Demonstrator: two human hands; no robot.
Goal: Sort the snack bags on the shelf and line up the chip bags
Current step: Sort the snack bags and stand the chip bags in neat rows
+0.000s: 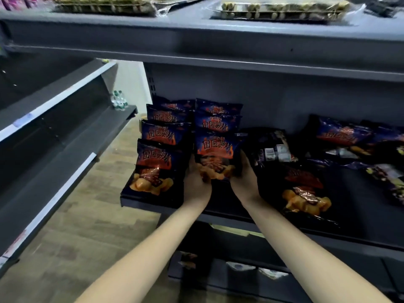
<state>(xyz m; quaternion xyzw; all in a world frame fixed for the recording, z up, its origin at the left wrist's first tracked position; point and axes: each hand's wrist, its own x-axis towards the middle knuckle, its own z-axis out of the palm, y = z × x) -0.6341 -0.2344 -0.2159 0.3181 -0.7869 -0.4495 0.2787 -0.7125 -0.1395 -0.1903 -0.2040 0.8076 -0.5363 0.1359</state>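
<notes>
Left hand [196,182], right hand [244,178] grip one chip bag [215,149]; columns hold four, three.

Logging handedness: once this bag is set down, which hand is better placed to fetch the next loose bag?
Probably the right hand: it grips the held bag on the side beside the flat loose bag. The left hand sits against the left row of bags, farther away.

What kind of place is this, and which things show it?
Probably a shop aisle: grey metal display shelving, two rows of identical chip bags lined up facing outward, and packed water bottles further back.
</notes>
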